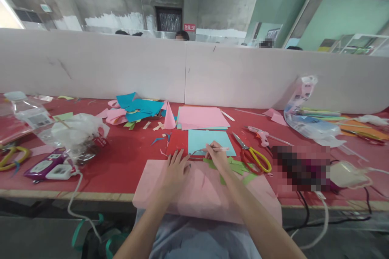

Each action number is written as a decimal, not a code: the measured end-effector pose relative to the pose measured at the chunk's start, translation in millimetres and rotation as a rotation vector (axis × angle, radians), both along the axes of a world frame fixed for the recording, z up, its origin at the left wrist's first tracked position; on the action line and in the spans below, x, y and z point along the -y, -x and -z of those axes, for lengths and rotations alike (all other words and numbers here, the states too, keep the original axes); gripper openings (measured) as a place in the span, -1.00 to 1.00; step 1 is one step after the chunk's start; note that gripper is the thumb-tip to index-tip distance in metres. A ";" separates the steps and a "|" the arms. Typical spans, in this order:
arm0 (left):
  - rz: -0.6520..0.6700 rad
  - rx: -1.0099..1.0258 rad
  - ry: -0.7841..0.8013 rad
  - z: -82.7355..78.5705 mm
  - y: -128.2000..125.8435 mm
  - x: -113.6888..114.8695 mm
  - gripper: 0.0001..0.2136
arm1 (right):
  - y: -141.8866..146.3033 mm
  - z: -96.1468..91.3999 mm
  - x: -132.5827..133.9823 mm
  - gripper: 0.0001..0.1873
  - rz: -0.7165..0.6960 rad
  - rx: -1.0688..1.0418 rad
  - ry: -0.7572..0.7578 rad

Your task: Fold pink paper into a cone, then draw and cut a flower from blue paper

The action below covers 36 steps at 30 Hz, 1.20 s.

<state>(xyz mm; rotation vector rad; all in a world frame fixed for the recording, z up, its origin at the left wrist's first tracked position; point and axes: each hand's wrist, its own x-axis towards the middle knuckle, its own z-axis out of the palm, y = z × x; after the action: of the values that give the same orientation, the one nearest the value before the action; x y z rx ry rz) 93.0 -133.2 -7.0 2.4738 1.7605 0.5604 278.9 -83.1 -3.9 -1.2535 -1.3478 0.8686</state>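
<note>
My right hand [215, 154] is closed around a slim pen [225, 149] at the near edge of a light blue sheet [209, 141]. To its left, my left hand [177, 166] lies flat with its fingers stretched out, touching the near edge of a red sheet [177, 141] and a large pink sheet [194, 198]. The pink sheet spreads over the table's front edge towards my lap. Green paper strips [238, 166] lie on it beside my right wrist. Yellow and red handled scissors [253, 156] rest just right of the blue sheet.
Behind the blue sheet are stacked pink sheets [200, 117] and a pink paper cone [169, 118]. Blue paper scraps [139, 107] lie further left. A glue gun [259, 134] is at the right. A plastic bag [79, 133] and bottle [28, 113] stand left. A white partition [121, 68] closes the back.
</note>
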 end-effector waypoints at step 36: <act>-0.009 -0.016 0.028 -1.0 -0.3 -0.3 -0.64 | -1.4 -2.3 2.8 -0.70 0.117 0.026 -0.031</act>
<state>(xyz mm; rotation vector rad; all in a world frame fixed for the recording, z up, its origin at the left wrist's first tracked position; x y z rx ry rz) 93.3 -132.9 -6.0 2.4602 1.7730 0.5139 280.2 -85.9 -1.5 -1.3101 -1.2903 0.7494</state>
